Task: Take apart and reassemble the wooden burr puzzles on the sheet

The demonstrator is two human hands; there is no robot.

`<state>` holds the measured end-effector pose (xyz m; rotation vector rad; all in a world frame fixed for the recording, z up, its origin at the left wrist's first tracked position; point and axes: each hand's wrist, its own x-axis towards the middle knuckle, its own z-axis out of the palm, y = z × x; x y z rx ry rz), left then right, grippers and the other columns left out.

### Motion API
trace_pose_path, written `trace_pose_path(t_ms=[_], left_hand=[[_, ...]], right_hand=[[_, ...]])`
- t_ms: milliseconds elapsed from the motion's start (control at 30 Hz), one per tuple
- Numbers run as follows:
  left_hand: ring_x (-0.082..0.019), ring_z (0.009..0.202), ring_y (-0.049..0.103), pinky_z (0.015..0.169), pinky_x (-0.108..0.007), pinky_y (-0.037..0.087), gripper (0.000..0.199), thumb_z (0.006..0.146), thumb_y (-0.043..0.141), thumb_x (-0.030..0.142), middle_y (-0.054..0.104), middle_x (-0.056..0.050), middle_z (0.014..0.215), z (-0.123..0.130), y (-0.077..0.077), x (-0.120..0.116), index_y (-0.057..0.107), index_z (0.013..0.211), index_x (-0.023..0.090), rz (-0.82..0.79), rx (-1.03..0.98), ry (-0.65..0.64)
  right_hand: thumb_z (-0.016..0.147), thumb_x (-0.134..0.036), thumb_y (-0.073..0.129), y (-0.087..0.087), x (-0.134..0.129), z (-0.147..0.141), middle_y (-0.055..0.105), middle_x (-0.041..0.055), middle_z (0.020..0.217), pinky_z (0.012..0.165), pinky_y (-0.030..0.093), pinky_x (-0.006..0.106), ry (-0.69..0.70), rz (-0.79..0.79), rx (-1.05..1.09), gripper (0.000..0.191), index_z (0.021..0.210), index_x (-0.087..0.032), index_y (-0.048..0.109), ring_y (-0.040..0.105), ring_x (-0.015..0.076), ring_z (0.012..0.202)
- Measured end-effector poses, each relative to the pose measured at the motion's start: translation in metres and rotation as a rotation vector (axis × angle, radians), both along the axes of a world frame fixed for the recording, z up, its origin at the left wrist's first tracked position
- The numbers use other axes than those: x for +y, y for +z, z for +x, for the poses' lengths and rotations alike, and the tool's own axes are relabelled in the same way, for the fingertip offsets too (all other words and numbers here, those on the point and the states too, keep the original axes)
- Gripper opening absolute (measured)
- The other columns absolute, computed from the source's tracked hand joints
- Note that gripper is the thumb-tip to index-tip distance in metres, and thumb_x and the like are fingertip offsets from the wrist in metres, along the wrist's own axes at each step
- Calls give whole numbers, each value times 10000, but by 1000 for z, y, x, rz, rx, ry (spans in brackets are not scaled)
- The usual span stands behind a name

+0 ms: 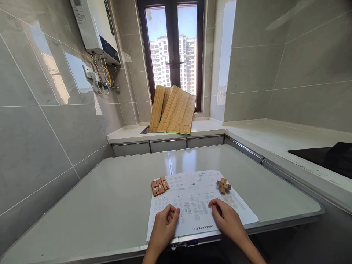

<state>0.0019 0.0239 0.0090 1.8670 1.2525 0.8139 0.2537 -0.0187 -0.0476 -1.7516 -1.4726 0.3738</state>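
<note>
A printed sheet (189, 205) with small diagrams lies on the grey-white table (110, 205). My left hand (165, 223) rests at the sheet's lower left, its fingers curled in and no object visible in them. On the lower right of the paper lies my right hand (224, 216), fingers loosely bent, with nothing seen in it. Flat notched wooden pieces (160, 186) sit side by side at the sheet's upper left corner. An interlocked wooden cross-shaped block (223, 186) stands near the right edge, beyond my right hand.
Behind the table, a folded bamboo mat (176, 110) leans before the window on a white counter (206, 126). A black cooktop (327, 157) is on the right counter. A water heater (96, 29) hangs on the left wall. A metal rail (244, 148) borders the table.
</note>
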Motion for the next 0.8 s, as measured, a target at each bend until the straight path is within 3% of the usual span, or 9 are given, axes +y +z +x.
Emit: trace_pose_path(t_ms=[300, 400, 500, 667, 800], left_hand=[[-131, 579, 327, 564, -238, 277, 433, 922, 496, 586, 370, 59, 592, -1, 0, 0, 533, 721, 204, 9, -11, -6], [-131, 574, 329, 561, -238, 279, 429, 920, 500, 586, 375, 60, 589, -1, -1, 0, 532, 723, 205, 4, -18, -15], [-133, 579, 338, 566, -238, 284, 446, 922, 483, 605, 383, 58, 594, -2, -1, 0, 530, 730, 205, -3, -18, -19], [-137, 599, 355, 571, -240, 290, 449, 932, 469, 604, 408, 51, 619, -3, 0, -3, 530, 745, 201, -13, -26, -18], [-134, 600, 347, 574, -245, 287, 440, 937, 472, 586, 403, 53, 616, -3, -1, -3, 533, 745, 195, -3, -30, -14]], right_hand=[[948, -423, 371, -5, 4, 5, 693, 29, 782, 632, 439, 317, 40, -14, 17, 337, 951, -249, 660, 621, 230, 668], [946, -447, 374, -1, 11, 21, 665, 24, 712, 631, 447, 316, 10, 19, 23, 363, 987, -233, 664, 605, 227, 642], [931, -485, 383, 9, 19, 48, 694, 31, 762, 668, 457, 326, -111, 35, -43, 373, 999, -237, 652, 627, 233, 680], [941, -578, 366, 23, 32, 91, 740, 64, 900, 636, 439, 335, -316, -213, -149, 448, 1142, -241, 581, 682, 287, 846], [949, -610, 370, 29, 39, 104, 760, 98, 920, 657, 446, 351, -251, -348, -171, 469, 1017, -238, 649, 691, 317, 904]])
